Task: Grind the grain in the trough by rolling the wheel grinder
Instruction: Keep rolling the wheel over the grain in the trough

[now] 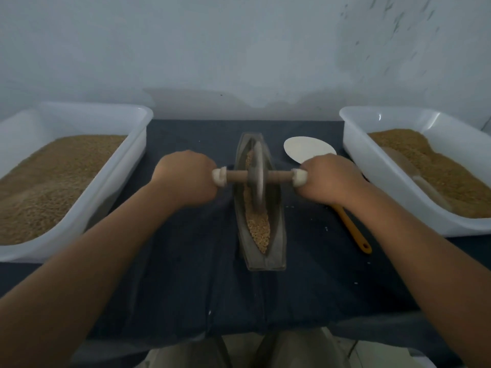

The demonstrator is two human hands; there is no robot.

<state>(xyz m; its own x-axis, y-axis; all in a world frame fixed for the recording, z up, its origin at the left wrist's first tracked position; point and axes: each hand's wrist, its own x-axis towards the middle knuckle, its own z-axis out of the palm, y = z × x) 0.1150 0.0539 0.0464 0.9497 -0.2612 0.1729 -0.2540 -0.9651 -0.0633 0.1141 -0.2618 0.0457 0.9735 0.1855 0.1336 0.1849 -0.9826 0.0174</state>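
Note:
A narrow boat-shaped metal trough [277, 235] lies lengthways on the dark cloth in the middle, with tan grain [259, 229] along its groove. The grey wheel grinder [257, 176] stands on edge in the trough's far half, blurred, with a wooden axle [276, 177] running through it to both sides. My left hand [186, 177] grips the left end of the axle, and my right hand [329, 179] grips the right end. Both fists are curled round the white-capped handle ends.
A white tub [117, 181] of tan grain stands at the left, and a second white tub [372, 168] of grain with a half-buried scoop at the right. A white spatula [305, 150] with an orange handle [353, 229] lies right of the trough. A wall is close behind.

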